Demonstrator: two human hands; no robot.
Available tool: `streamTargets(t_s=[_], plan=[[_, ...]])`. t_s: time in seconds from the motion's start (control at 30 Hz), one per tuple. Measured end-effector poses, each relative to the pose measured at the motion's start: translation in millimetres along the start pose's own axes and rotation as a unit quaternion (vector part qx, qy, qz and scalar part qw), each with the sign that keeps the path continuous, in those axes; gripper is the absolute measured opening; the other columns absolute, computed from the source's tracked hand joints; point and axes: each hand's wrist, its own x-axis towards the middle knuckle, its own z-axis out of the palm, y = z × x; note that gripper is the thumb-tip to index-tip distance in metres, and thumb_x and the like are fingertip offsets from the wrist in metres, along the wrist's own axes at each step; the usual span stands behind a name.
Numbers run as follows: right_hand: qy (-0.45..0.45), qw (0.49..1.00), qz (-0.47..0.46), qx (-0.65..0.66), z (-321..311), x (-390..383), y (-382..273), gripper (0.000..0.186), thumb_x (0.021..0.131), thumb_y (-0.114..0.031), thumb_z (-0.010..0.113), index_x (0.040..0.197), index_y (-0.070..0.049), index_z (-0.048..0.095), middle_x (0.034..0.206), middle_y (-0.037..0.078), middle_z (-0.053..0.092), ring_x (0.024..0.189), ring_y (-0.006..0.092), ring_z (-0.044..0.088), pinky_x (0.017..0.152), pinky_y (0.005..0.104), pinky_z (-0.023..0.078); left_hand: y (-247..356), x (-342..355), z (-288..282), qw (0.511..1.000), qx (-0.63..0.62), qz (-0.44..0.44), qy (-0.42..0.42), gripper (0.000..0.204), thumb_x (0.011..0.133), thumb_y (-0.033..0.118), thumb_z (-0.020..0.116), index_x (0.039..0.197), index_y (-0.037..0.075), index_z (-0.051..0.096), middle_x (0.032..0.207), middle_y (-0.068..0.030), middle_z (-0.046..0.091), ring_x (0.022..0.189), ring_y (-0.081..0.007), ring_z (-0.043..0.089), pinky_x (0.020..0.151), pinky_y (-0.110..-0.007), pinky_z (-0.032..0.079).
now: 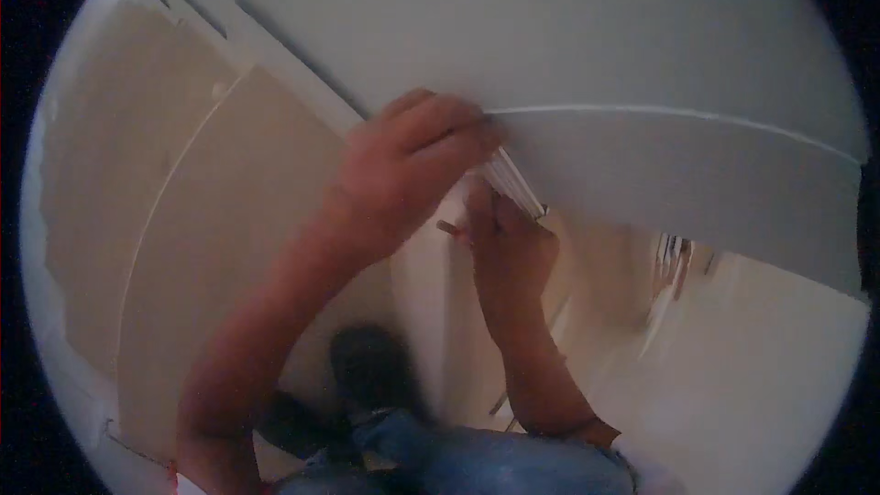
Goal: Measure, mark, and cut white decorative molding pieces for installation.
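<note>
The fingers of the left hand (399, 160) bend over the corner of the grey board (642, 37); whether they pinch it or just press, I cannot tell. A ribbed white strip (515, 185) slants down from those fingertips to the right hand (515, 243), whose fingers curl beside it, their exact hold hidden. A thin stick (446, 226) pokes out left of them. Best to brace the corner with the left fingers, move the right ones gently and mind the stick's tip
</note>
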Motion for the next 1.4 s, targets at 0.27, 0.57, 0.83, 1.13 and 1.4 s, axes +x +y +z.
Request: streamTargets(t_s=[0.27, 0.57, 0.83, 1.13, 1.4], plan=[[0.032, 0.998, -0.027, 0.049, 19.2, 1.7, 9.1, 0.036, 0.095, -0.035, 0.059, 0.07, -0.01, 0.062, 0.06, 0.009, 0.066, 0.046, 0.0249, 0.062, 0.043, 0.0387, 0.048, 4.3, 17.2, -7.9, 0.992, 0.108, 0.013, -0.07, 0.014, 0.08, 0.004, 0.065, 0.094, 0.004, 0.066, 0.096, -0.0111, 0.066, 0.089, -0.0285, 0.065, 0.079, -0.037, 0.053], [0.076, 0.995, -0.06, 0.037, 6.4, 2.3, 1.2, 0.035, 0.091, -0.029, 0.068, 0.063, -0.007, 0.064, 0.058, 0.005, 0.067, 0.047, 0.0178, 0.065, 0.046, 0.0308, 0.049, 17.9, 27.7, -18.9, 0.989, 0.125, 0.009, -0.077, 0.01, 0.079, 0.003, 0.064, 0.088, 0.005, 0.065, 0.092, -0.0089, 0.066, 0.088, -0.0284, 0.066, 0.077, -0.035, 0.055], [0.05, 0.995, -0.026, 0.083, 10.6, 3.8, 4.7, 0.035, 0.091, -0.027, 0.068, 0.064, -0.005, 0.065, 0.059, 0.007, 0.068, 0.052, 0.0184, 0.068, 0.049, 0.0295, 0.052, 13.0, 19.0, -5.2, 0.995, 0.083, -0.042, -0.034, 0.01, 0.082, 0.004, 0.067, 0.091, 0.004, 0.067, 0.092, -0.0095, 0.067, 0.088, -0.0279, 0.067, 0.077, -0.034, 0.055], [0.025, 0.987, -0.021, 0.156, 21.8, 5.1, 14.7, 0.028, 0.092, -0.028, 0.066, 0.073, -0.007, 0.068, 0.065, 0.008, 0.069, 0.055, 0.0198, 0.069, 0.054, 0.0317, 0.054, -5.1, 9.4, 14.8, 0.997, 0.073, -0.022, 0.027, 0.011, 0.077, 0.003, 0.066, 0.088, 0.005, 0.063, 0.083, -0.0095, 0.061, 0.076, -0.0299, 0.062, 0.065, -0.037, 0.05], [0.018, 0.978, -0.123, 0.17, 33.6, -16.6, 45.2, 0.02, 0.093, -0.027, 0.061, 0.087, -0.009, 0.066, 0.083, 0.009, 0.069, 0.069, 0.0248, 0.068, 0.06, 0.0366, 0.055, -7.9, 9.6, 14.5, 0.99, 0.125, -0.059, 0.039, 0.01, 0.079, 0.005, 0.067, 0.088, 0.007, 0.064, 0.085, -0.0079, 0.062, 0.077, -0.0303, 0.063, 0.066, -0.039, 0.05]])
